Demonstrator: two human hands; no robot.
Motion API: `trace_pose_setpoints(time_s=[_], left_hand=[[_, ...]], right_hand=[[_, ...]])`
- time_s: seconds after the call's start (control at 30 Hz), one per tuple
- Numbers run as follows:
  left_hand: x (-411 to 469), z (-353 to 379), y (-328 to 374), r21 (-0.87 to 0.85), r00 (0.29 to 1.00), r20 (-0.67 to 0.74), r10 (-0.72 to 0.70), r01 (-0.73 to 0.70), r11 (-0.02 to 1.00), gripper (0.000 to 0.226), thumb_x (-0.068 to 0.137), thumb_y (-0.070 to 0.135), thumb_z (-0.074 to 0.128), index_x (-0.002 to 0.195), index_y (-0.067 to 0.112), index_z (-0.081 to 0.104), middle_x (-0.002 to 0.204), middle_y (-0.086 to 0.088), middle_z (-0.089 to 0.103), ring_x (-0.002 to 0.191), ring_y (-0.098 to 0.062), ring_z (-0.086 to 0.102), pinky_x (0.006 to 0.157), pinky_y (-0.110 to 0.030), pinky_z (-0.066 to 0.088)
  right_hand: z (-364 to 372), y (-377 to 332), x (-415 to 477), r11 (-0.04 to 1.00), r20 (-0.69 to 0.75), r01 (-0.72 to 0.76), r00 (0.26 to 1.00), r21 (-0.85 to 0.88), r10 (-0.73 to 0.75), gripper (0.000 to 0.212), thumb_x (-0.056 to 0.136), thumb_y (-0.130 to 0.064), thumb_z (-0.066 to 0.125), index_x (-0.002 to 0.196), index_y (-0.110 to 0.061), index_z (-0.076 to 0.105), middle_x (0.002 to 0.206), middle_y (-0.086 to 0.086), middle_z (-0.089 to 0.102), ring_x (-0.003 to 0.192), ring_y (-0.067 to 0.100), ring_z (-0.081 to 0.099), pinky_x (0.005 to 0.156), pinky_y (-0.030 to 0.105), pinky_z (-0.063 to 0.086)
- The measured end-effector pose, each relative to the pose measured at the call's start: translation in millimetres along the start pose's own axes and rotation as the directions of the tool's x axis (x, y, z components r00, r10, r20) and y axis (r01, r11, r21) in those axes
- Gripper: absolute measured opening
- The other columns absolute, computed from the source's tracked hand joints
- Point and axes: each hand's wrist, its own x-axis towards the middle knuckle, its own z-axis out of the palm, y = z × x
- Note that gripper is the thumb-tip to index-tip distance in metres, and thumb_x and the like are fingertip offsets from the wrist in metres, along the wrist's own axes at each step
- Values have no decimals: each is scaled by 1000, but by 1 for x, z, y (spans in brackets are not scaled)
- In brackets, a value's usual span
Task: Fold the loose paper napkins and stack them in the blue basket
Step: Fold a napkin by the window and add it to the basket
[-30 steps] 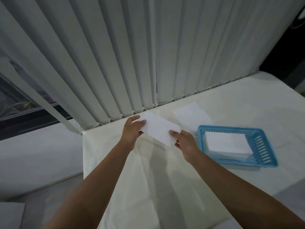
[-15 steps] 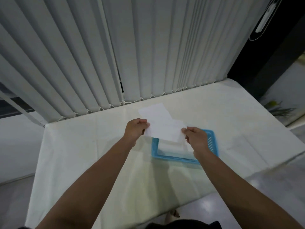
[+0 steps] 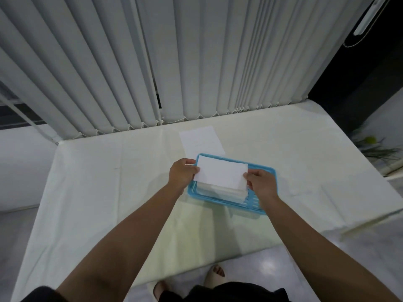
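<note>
A folded white napkin is held flat just above the blue basket. My left hand pinches its left edge and my right hand pinches its right edge. Under it, inside the basket, lies a stack of folded napkins, partly hidden by the held one. One loose unfolded napkin lies flat on the table just behind the basket.
The table is covered with a cream cloth and backs onto vertical blinds. Its front edge is near my feet. A plant stands on the floor past the table's right edge.
Both hands have carried the folded napkin from the table's left part rightward to just above the basket and lowered it. The view has shifted with them.
</note>
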Motion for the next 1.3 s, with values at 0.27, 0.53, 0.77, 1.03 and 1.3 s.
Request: trace_pose_setpoints(time_s=[0.27,0.53,0.77,1.03,1.3], left_hand=[[-2,13,1,201,998,-53,41,-29,979,34,81,24,67,114,22,63,117,1,64,101,-21,63,94,-39,53],[2,18,-1,200,997,-70,41,-26,979,31,81,19,65,112,19,63,96,-1,69,77,-18,66,89,-36,56],[1,19,-2,192,997,-70,35,-21,981,27,81,16,65,108,20,63,90,0,66,70,-15,62,83,-33,56],[3,18,-2,191,998,-65,23,-10,982,27,79,15,65,106,20,63,96,-3,69,75,-19,65,87,-37,56],[6,16,-6,278,996,-61,66,-46,959,29,85,19,57,114,21,61,117,0,64,102,-21,60,93,-32,49]], right_hand=[[2,12,5,999,-28,-44,999,-3,44,3,83,-8,67,85,-9,69,61,2,59,54,13,51,60,26,45],[-1,16,6,998,-57,-64,996,23,65,13,81,-12,70,71,-18,64,77,1,65,69,15,57,67,26,44],[-3,15,5,998,-51,-62,997,-8,61,8,81,-15,71,75,-17,66,80,2,66,65,12,55,61,23,43],[-7,13,1,999,-32,-46,998,-25,45,6,82,-16,70,81,-11,67,76,-1,64,64,11,54,59,21,43],[-7,16,-1,996,-15,-19,1000,-87,18,8,83,-20,70,88,-15,65,78,-6,62,66,7,53,58,18,39]])
